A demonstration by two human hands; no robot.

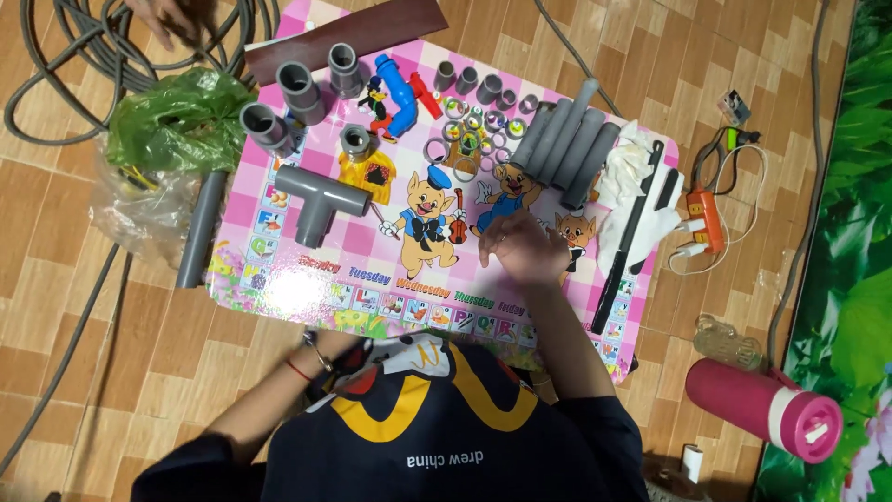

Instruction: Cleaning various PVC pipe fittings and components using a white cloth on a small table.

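Note:
My right hand (525,251) rests with curled fingers on a pink cartoon-printed low table (279,288), near its front right. Whether it holds anything is not visible. My left forearm (274,395), with a red string at the wrist, reaches toward the table's front edge; the hand itself is hidden under it. A bundle of grey pipes (567,139) lies just beyond my right hand. A grey tee fitting (316,204) lies at the left. Grey couplings (300,88), a blue valve piece (400,88), small grey fittings (465,82) and rings (465,130) sit at the back.
White gloves (632,177) and a black strip (632,232) lie at the table's right. A grey pipe (202,228), green plastic bag (177,116) and coiled cable (84,56) are on the left floor. Another person's hand (172,19) is at top. An orange power strip (708,218) and pink bottle (767,409) lie right.

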